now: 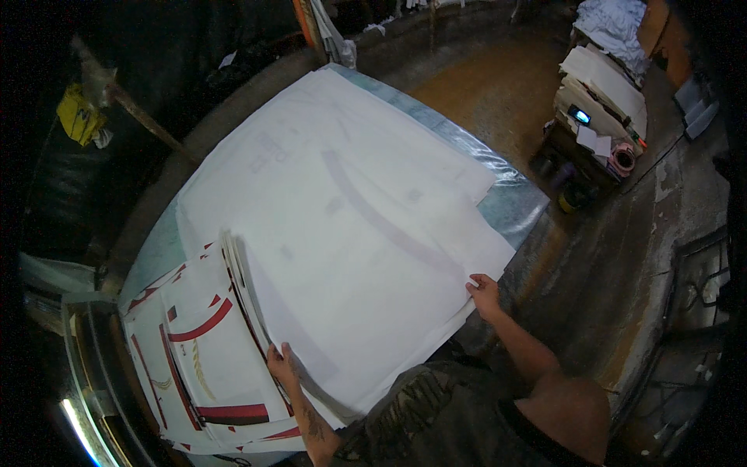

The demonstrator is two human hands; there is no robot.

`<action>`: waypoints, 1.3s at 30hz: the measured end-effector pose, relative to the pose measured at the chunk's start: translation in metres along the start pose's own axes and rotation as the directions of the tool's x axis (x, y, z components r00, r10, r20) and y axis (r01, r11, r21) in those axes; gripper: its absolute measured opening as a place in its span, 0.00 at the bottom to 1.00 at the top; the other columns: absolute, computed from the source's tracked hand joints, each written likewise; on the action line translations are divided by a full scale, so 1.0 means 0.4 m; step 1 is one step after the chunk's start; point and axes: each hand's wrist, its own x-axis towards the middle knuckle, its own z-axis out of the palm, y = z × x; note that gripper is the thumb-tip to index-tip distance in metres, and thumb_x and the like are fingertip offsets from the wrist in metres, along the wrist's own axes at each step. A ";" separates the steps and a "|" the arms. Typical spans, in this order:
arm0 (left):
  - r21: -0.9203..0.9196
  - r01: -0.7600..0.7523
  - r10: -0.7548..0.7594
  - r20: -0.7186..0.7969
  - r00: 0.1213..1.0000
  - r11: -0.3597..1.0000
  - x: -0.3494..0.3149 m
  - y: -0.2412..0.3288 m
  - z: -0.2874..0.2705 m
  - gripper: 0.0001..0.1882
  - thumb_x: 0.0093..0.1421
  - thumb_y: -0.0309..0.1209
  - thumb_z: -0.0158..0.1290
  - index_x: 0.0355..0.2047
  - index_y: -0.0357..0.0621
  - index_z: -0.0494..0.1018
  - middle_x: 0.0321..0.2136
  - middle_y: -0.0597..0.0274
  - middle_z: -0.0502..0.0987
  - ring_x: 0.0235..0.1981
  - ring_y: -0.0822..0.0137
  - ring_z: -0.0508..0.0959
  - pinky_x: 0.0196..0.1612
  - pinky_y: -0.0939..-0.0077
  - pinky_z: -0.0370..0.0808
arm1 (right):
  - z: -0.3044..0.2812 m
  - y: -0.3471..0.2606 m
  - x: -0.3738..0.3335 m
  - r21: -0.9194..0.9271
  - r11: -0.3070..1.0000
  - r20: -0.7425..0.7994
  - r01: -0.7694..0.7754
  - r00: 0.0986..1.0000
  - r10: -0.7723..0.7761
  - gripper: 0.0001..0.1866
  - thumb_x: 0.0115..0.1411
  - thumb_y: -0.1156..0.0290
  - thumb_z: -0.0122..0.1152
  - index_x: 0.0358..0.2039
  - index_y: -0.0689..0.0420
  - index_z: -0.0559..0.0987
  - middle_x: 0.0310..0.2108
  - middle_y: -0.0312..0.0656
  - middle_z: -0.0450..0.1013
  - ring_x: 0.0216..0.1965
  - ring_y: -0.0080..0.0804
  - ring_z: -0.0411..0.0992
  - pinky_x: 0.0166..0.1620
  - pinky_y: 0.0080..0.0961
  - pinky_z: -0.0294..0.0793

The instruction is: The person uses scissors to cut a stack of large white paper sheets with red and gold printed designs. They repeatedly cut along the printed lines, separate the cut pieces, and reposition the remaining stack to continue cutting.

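A large white sheet (366, 233) lies over most of the table, with a curved dark band showing faintly through it. I cannot tell whether it is paper or cloth. At its near right edge, my right hand (484, 296) is closed, pinching the margin between thumb and fingers. My left hand (282, 363) grips the sheet's near left edge, thumb and fingers bent round it. Just left of that hand lies a stack of white printed sheets (202, 342) with red bands and gold sprigs, its right-hand edges curled upward.
The table's bluish, shiny covering (506, 206) shows along the right side. A dark metal frame with a lit tube (78, 428) stands at the left. Beyond the far right is a small stand with a glowing phone (579, 115), papers and a roll of pink tape (622, 159).
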 end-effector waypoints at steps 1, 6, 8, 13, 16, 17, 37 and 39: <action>0.059 0.008 -0.008 0.001 1.000 0.998 -0.005 0.003 0.000 0.24 0.54 0.33 0.63 0.45 0.28 0.70 0.34 0.55 0.77 0.32 0.66 0.74 0.35 0.73 0.70 | -0.003 0.001 0.000 0.028 1.000 0.016 0.003 1.000 -0.003 0.15 0.52 0.82 0.64 0.42 0.67 0.75 0.33 0.40 0.74 0.32 0.23 0.71 0.35 0.20 0.72; 0.020 0.069 -0.069 0.006 0.998 0.997 -0.026 -0.024 -0.015 0.23 0.52 0.28 0.65 0.45 0.31 0.70 0.32 0.62 0.73 0.29 0.73 0.70 0.31 0.80 0.67 | -0.011 0.014 0.006 0.026 1.000 0.051 -0.004 0.999 0.003 0.13 0.51 0.82 0.66 0.38 0.66 0.76 0.35 0.39 0.74 0.34 0.23 0.72 0.37 0.19 0.72; -0.162 0.060 -0.056 0.025 0.998 0.985 -0.026 -0.045 -0.021 0.23 0.52 0.28 0.64 0.46 0.32 0.70 0.29 0.65 0.70 0.27 0.76 0.67 0.30 0.82 0.65 | -0.014 0.018 0.011 -0.079 0.996 0.035 -0.041 0.998 0.044 0.12 0.51 0.81 0.67 0.37 0.66 0.77 0.35 0.40 0.75 0.34 0.23 0.72 0.38 0.20 0.72; -0.314 0.202 -0.194 0.057 0.979 0.928 -0.028 -0.067 -0.035 0.27 0.51 0.31 0.65 0.49 0.32 0.69 0.27 0.66 0.70 0.27 0.76 0.67 0.28 0.82 0.67 | -0.022 -0.023 -0.001 -0.219 0.975 0.045 0.035 0.999 -0.026 0.16 0.48 0.77 0.69 0.39 0.64 0.78 0.41 0.49 0.74 0.41 0.35 0.73 0.41 0.33 0.74; -0.208 0.176 -0.181 -0.006 0.983 0.962 -0.046 -0.047 -0.026 0.26 0.53 0.30 0.64 0.49 0.32 0.68 0.27 0.67 0.68 0.27 0.76 0.66 0.30 0.83 0.67 | 0.007 -0.088 -0.026 -0.655 0.643 0.056 0.396 0.875 -0.482 0.22 0.52 0.70 0.66 0.48 0.61 0.74 0.50 0.53 0.68 0.50 0.44 0.68 0.51 0.41 0.66; -0.165 0.147 -0.152 -0.023 0.988 0.975 -0.056 -0.037 -0.022 0.25 0.54 0.29 0.63 0.49 0.33 0.68 0.27 0.69 0.67 0.27 0.76 0.65 0.30 0.84 0.66 | 0.034 -0.113 -0.029 -0.793 0.375 0.137 0.480 0.741 -0.658 0.25 0.54 0.68 0.65 0.52 0.60 0.73 0.53 0.54 0.67 0.53 0.47 0.66 0.55 0.43 0.63; 0.063 0.086 -0.082 -0.058 0.995 0.994 -0.063 -0.014 -0.007 0.29 0.49 0.32 0.67 0.48 0.29 0.71 0.34 0.58 0.75 0.31 0.68 0.71 0.36 0.74 0.71 | 0.349 -0.239 -0.026 -0.623 0.267 0.555 0.735 0.656 -0.512 0.31 0.60 0.55 0.53 0.60 0.58 0.63 0.66 0.59 0.47 0.67 0.59 0.41 0.66 0.56 0.40; 0.125 0.036 -0.028 -0.065 0.997 0.991 -0.064 -0.003 -0.001 0.28 0.49 0.33 0.66 0.47 0.29 0.71 0.35 0.53 0.76 0.32 0.64 0.73 0.35 0.70 0.71 | 0.372 -0.252 -0.027 -0.666 0.260 0.585 0.699 0.706 -0.400 0.31 0.59 0.57 0.55 0.59 0.59 0.65 0.65 0.59 0.47 0.67 0.58 0.43 0.65 0.55 0.43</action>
